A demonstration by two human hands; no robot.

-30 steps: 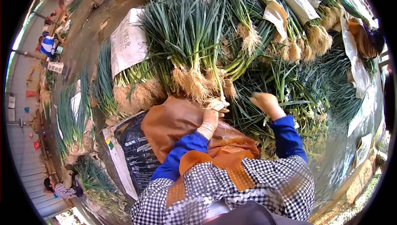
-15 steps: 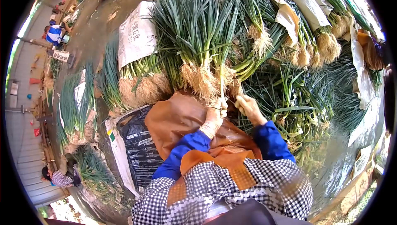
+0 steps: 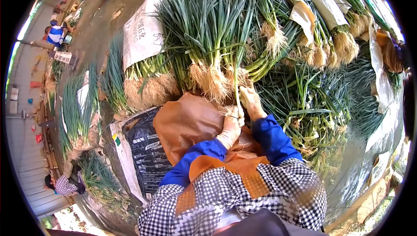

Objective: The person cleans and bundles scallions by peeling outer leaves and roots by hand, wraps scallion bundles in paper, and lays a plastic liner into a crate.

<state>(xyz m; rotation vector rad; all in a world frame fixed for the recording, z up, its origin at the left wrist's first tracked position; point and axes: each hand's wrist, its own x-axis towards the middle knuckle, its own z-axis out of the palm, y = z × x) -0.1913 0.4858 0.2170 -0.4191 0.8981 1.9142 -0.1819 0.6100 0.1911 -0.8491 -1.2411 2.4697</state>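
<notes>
My left hand (image 3: 231,126) is closed around the root end of a single green onion (image 3: 236,82), whose pale stalk points up and away from me. Just right of that stalk is my right hand (image 3: 251,102), its fingers curled in and their tips close against it; what they pinch, if anything, is hidden. Beyond both hands stands a thick bunch of green onions (image 3: 213,40), leaves upward, with tangled tan roots (image 3: 213,84) facing me. A brown apron (image 3: 184,118) covers my lap beneath the hands.
Loose leaves and peelings (image 3: 312,118) are heaped to the right. A white sack (image 3: 145,34) covers another bunch at left, above a black printed bag (image 3: 150,158). More wrapped bunches (image 3: 345,47) lie at upper right. Other people (image 3: 56,35) sit at far left.
My right hand has moved up and left, close to the held stalk. My left hand has shifted slightly down and right, and the stalk leans a little differently.
</notes>
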